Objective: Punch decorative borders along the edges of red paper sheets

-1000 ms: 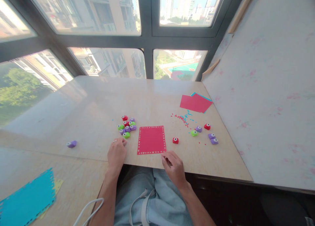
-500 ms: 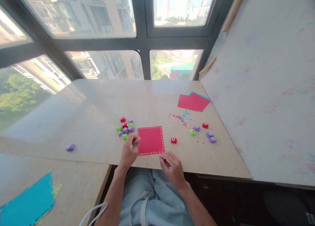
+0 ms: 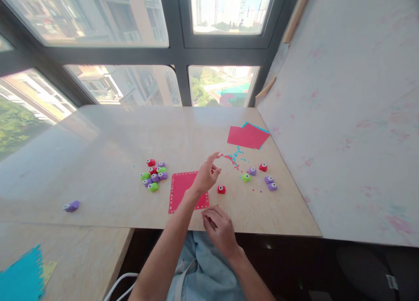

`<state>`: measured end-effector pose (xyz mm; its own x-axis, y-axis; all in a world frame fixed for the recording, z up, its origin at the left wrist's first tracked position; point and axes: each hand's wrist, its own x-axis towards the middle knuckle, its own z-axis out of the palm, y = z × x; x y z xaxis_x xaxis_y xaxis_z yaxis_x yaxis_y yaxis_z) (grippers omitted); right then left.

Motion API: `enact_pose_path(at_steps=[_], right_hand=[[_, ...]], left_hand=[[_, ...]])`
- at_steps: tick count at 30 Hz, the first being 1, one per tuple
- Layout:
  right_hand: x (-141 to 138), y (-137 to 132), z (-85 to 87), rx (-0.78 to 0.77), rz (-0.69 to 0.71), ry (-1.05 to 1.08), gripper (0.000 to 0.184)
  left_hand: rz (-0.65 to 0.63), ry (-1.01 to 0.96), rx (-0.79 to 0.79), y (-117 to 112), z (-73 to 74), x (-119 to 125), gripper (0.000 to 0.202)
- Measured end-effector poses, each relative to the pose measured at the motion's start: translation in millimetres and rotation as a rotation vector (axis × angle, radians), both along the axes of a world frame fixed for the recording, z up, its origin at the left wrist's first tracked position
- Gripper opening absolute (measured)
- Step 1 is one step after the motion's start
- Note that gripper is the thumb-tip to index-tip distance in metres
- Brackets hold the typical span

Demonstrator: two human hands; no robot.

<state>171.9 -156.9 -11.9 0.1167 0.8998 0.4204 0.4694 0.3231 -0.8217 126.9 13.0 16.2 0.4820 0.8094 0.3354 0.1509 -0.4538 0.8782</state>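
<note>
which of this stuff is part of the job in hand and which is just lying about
Likely part of the job:
red bordered sheet, left hand over it, right hand by it
red punch beside it
clustered punches
paper bits

Probably just lying about:
stacked red and blue sheets
lone purple punch
jagged-edged blue sheet
white cable

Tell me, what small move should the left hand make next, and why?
Perhaps lower the left hand toward the red paper bits: it is stretched over the red card, its fingers look parted and empty, and they point toward those bits.
</note>
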Motion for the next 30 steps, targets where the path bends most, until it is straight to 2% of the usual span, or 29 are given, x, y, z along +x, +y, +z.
enact_pose_path(at_steps=[5,6,8,10,12,16,20,23,26,28,30], right_hand=[[0,0,-3.2,0.008,0.006,-0.001,0.02],[0,0,-3.3,0.009,0.008,-0.006,0.02],[0,0,-2.9,0.013,0.008,-0.025,0.019],[0,0,-2.1,0.023,0.0,-0.051,0.019],[0,0,-1.3,0.033,-0.012,-0.064,0.018],[-1,1,-1.1,0.018,-0.016,-0.058,0.019],[-1,0,-1.9,-0.005,-0.015,-0.065,0.019],[-1,-1,-2.2,-0.001,-0.02,-0.083,0.019],[0,-1,-1.6,0.012,-0.017,-0.072,0.02],[0,-1,-0.7,0.014,-0.009,-0.06,0.02],[1,-1,0.2,0.01,-0.002,-0.063,0.02]], left_hand=[[0.1,0.077,-0.088,-14,3.1,-33,0.025],[0.09,0.094,-0.094,-18,5.9,-39,0.026],[-0.017,0.153,-0.091,-28,12.9,-47,0.034],[-0.144,0.279,-0.05,-37,19.5,-48,0.048],[-0.179,0.417,0.018,-43,23.1,-43,0.052],[-0.191,0.565,0.146,-47,19.3,-31,0.037],[-0.172,0.623,0.214,-45,10.9,-26,0.034],[-0.156,0.605,0.236,-47,9.9,-25,0.03],[-0.115,0.448,0.229,-49,16.5,-29,0.026],[-0.034,0.331,0.223,-50,23.5,-38,0.024],[0.115,0.258,0.223,-51,29.4,-55,0.024]])
